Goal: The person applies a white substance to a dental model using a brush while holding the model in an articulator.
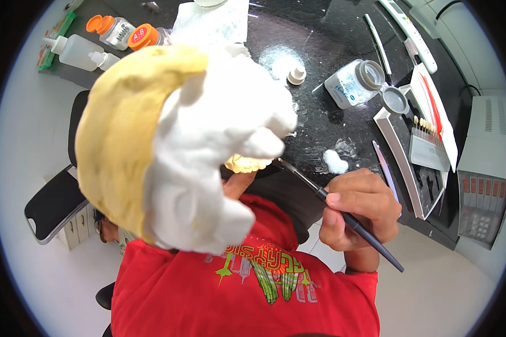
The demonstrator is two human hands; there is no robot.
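Observation:
A large yellow and white plaster-like mass (202,129), blurred and very close, fills the left and middle of the view. Under its edge shows a yellow dental cast (248,164) with a row of teeth. My left hand (239,183) is at the cast with fingers bent against it; most of that hand is hidden behind the white mass. Between the fingertips of my right hand (361,210) is a slim brush (354,223) with a dark handle and metal neck. Its tip points left and lies close to the cast; whether they touch I cannot tell.
On the black table (298,33) stand an open clear jar (348,84), a small white cap (297,75) and a white cotton-like lump (335,162). A tooth shade guide (430,147) lies in a case at right. Orange-capped bottles (118,32) and a squeeze bottle (77,53) stand far left.

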